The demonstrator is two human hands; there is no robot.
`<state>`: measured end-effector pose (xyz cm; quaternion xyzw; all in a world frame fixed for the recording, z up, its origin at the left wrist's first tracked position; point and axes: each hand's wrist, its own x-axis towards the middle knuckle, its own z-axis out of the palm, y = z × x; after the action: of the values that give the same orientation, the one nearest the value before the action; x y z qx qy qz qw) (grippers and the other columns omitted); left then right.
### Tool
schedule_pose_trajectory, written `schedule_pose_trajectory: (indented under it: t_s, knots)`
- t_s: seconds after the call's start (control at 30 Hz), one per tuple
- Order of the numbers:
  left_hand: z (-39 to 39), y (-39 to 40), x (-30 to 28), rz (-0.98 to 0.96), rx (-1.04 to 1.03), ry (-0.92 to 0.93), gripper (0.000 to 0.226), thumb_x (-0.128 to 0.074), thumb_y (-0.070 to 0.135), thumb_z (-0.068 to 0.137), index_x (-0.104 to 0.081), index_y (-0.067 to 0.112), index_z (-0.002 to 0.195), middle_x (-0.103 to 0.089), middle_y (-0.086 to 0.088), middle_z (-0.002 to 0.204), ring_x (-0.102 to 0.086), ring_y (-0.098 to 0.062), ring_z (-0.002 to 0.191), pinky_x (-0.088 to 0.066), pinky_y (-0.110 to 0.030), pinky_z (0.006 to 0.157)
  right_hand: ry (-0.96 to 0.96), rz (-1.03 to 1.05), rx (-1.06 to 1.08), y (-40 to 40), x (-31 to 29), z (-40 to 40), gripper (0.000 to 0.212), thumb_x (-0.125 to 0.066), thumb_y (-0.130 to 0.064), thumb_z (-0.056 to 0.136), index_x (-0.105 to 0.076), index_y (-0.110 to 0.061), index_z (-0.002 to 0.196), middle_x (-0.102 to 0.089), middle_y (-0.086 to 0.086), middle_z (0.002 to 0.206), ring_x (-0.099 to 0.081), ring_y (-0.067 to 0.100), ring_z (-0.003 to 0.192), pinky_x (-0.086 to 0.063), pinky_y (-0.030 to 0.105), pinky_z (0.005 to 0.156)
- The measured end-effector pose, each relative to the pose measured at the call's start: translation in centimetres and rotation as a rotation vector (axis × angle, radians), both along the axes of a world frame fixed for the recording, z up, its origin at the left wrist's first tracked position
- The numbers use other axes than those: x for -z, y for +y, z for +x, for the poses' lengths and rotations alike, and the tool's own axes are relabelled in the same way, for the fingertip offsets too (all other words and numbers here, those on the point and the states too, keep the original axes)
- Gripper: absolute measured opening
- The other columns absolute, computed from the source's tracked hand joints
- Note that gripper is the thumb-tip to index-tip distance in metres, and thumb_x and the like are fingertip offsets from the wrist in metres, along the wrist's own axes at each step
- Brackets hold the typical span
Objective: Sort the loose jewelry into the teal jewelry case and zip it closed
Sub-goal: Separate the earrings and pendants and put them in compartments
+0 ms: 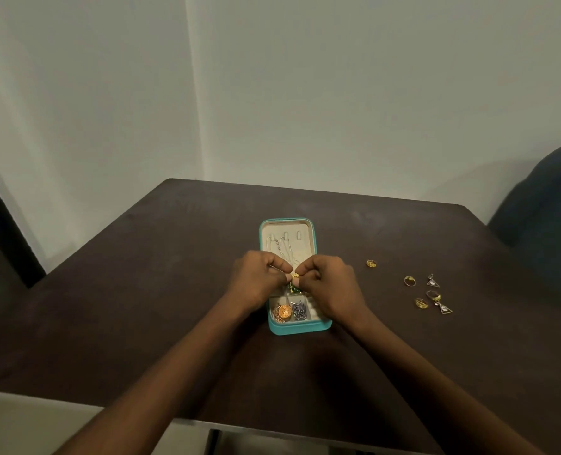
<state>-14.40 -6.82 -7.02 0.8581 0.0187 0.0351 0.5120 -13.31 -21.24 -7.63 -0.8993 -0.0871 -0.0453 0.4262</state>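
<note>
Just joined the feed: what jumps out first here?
Both hands, left hand and right hand, pinch a small gold piece over the open teal jewelry case at table centre. To the case's right lie loose gold rings and triangular earrings.

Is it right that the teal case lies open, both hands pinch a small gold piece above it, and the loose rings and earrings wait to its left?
Not quite: the head view shows the loose rings and earrings lying to the right of the teal case, not left. The rest holds: the case is open, and the left hand and right hand pinch a small gold piece.
</note>
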Motion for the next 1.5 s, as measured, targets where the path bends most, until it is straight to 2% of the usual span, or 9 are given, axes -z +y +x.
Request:
schedule_pose_trajectory:
  t_s: [0.3,0.4,0.53,0.73,0.87,1.0,1.3,1.4,1.5]
  knots:
    - [1.1,-0.2,0.6,0.201,0.02,-0.041,0.014,-0.062,0.006,0.084,-0.071,0.017,0.084,-0.07,-0.001,0.084,-0.067,-0.009,0.074,-0.05,-0.013,0.057,-0.071,-0.066,0.015,0.1,1.6,0.5,0.003,-0.066,-0.022,0.084,-0.064,-0.024,0.083,-0.07,-0.002,0.092,-0.066,0.012,0.083,-0.056,0.031,0.067]
    - [1.2,-0.5,0.6,0.234,0.017,-0.06,0.013,-0.062,0.005,0.085,-0.071,0.013,0.086,-0.071,-0.003,0.083,-0.068,-0.009,0.07,-0.057,-0.019,0.063,-0.085,-0.049,0.042,0.3,1.8,0.3,0.001,-0.065,-0.023,0.084,-0.065,-0.023,0.083,-0.069,-0.002,0.098,-0.065,0.011,0.086,-0.055,0.029,0.066]
    - [1.3,-0.5,0.7,0.289,0.047,-0.074,0.015,-0.059,0.006,0.087,-0.071,0.011,0.095,-0.072,-0.006,0.095,-0.069,-0.014,0.08,-0.06,-0.031,0.072,-0.085,-0.062,0.055,0.3,2.0,0.3,0.007,-0.065,-0.024,0.085,-0.069,-0.021,0.09,-0.07,-0.001,0.101,-0.064,0.01,0.087,-0.055,0.028,0.069]
    - [1.5,-1.1,0.4,0.436,0.11,-0.062,0.015,-0.059,0.01,0.089,-0.067,0.011,0.102,-0.069,-0.008,0.105,-0.067,-0.014,0.084,-0.058,-0.027,0.073,-0.131,-0.175,0.075,0.3,2.3,0.5,0.017,-0.062,-0.028,0.088,-0.073,-0.022,0.1,-0.064,-0.001,0.105,-0.06,0.014,0.093,-0.055,0.033,0.073]
    - [1.6,-1.3,0.3,0.511,0.122,-0.061,0.016,-0.057,0.01,0.09,-0.066,0.011,0.104,-0.065,-0.011,0.116,-0.064,-0.022,0.099,-0.058,-0.035,0.079,-0.112,-0.173,0.077,0.3,2.5,0.8,0.016,-0.06,-0.028,0.089,-0.072,-0.022,0.098,-0.066,-0.003,0.105,-0.062,0.012,0.093,-0.053,0.028,0.072]
    - [1.4,-1.6,0.9,0.566,0.072,-0.113,0.018,-0.054,0.011,0.091,-0.066,0.014,0.103,-0.066,-0.009,0.114,-0.064,-0.021,0.098,-0.058,-0.035,0.078,-0.109,-0.189,0.074,0.4,2.2,0.9,0.012,-0.061,-0.028,0.088,-0.071,-0.023,0.092,-0.069,-0.004,0.103,-0.063,0.012,0.094,-0.053,0.028,0.072]
    - [1.3,-0.9,1.5,0.493,0.025,-0.182,0.026,-0.053,0.018,0.09,-0.062,0.024,0.113,-0.068,-0.01,0.113,-0.068,-0.02,0.093,-0.059,-0.038,0.077,-0.243,-0.355,0.108,1.1,1.6,0.4,0.019,-0.054,-0.028,0.092,-0.07,-0.018,0.095,-0.065,0.003,0.102,-0.06,0.018,0.092,-0.048,0.029,0.072]
    - [1.2,-1.0,1.6,0.488,0.01,-0.182,0.024,-0.053,0.022,0.09,-0.062,0.024,0.112,-0.07,-0.008,0.11,-0.068,-0.016,0.09,-0.058,-0.032,0.076,-0.277,-0.403,0.112,1.0,1.8,0.4,0.019,-0.052,-0.028,0.093,-0.065,-0.015,0.098,-0.063,0.005,0.104,-0.058,0.021,0.092,-0.049,0.034,0.076]
    - [1.0,-1.3,1.6,0.495,-0.001,-0.185,0.024,-0.052,0.022,0.09,-0.063,0.022,0.111,-0.07,-0.007,0.109,-0.068,-0.015,0.09,-0.053,-0.022,0.07,-0.313,-0.477,0.061,1.1,1.8,0.3,0.019,-0.051,-0.026,0.094,-0.061,-0.012,0.1,-0.063,0.008,0.105,-0.057,0.023,0.093,-0.04,0.032,0.074]
